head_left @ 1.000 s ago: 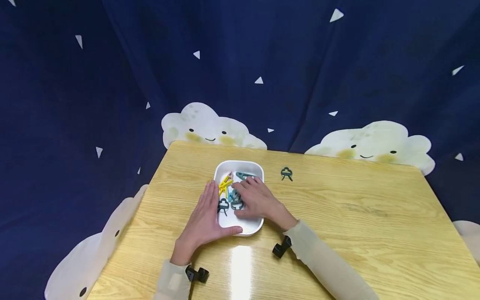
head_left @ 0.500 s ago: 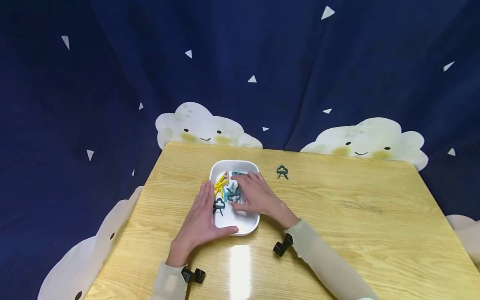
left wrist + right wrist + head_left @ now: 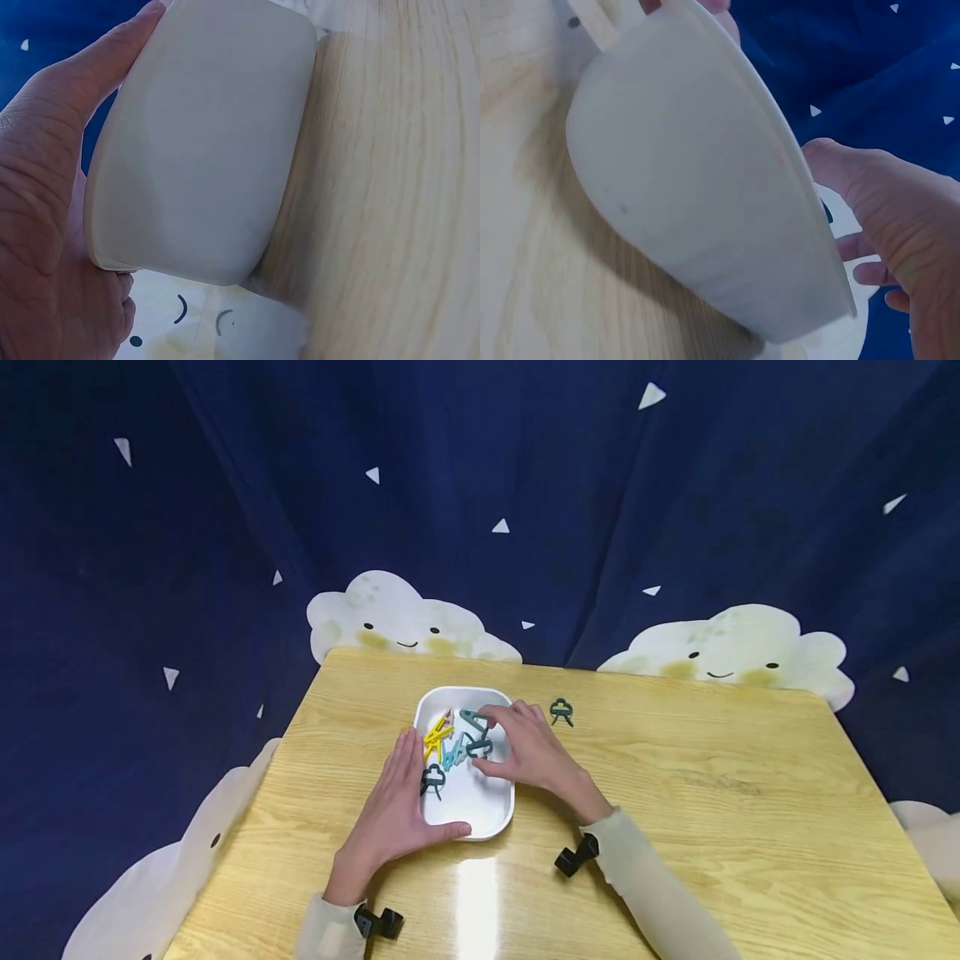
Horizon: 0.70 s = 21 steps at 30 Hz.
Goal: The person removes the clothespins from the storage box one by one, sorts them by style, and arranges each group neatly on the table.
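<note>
A white box [image 3: 480, 814] with rounded corners stands on the table and holds several plastic clips. My left hand [image 3: 393, 802] lies along its left side with straight fingers, the thumb on the near rim. Over the box, my right hand [image 3: 528, 747] pinches a dark green cloud-shaped clip [image 3: 478, 747] between thumb and index finger. Left of that clip are light blue pegs [image 3: 454, 753] and yellow pegs [image 3: 436, 739]. A teal peg [image 3: 472, 720] lies at the far side near a pink one [image 3: 449, 717]. Another dark green clip [image 3: 432, 779] sits beside my left fingers.
On the wooden table [image 3: 697, 810], a matching dark green clip [image 3: 561, 711] lies beyond the box to the right. A navy curtain [image 3: 450, 485] with white clouds hangs behind the table's far edge.
My right hand has drawn back slightly to the right, the dark green clip shifting with it away from the blue pegs. My left hand stays at the box.
</note>
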Each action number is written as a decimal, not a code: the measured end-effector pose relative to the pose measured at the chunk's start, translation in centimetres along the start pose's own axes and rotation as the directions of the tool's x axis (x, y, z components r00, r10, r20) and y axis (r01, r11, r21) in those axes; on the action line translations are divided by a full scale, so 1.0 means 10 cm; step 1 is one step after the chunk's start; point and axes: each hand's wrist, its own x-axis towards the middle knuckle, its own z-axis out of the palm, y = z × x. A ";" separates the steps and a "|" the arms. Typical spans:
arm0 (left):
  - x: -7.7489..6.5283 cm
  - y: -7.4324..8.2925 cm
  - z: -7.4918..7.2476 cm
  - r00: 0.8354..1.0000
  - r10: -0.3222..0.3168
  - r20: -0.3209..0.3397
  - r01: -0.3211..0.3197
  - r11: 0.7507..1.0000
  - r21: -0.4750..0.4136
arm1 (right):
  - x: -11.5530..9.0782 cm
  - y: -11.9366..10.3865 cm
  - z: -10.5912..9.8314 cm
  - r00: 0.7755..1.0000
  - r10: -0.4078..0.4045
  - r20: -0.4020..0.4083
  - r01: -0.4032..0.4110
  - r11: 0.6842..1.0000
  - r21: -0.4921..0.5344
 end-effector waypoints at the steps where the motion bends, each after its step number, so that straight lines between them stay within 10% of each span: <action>1: 0.00 0.00 0.00 1.000 0.000 -0.001 0.000 1.000 0.001 | -0.01 0.02 -0.01 1.000 0.001 -0.011 -0.001 1.000 0.002; 21: -0.01 0.02 -0.01 1.000 -0.012 0.002 0.012 1.000 -0.013 | -0.13 0.30 -0.19 0.989 0.055 -0.138 -0.045 0.996 0.079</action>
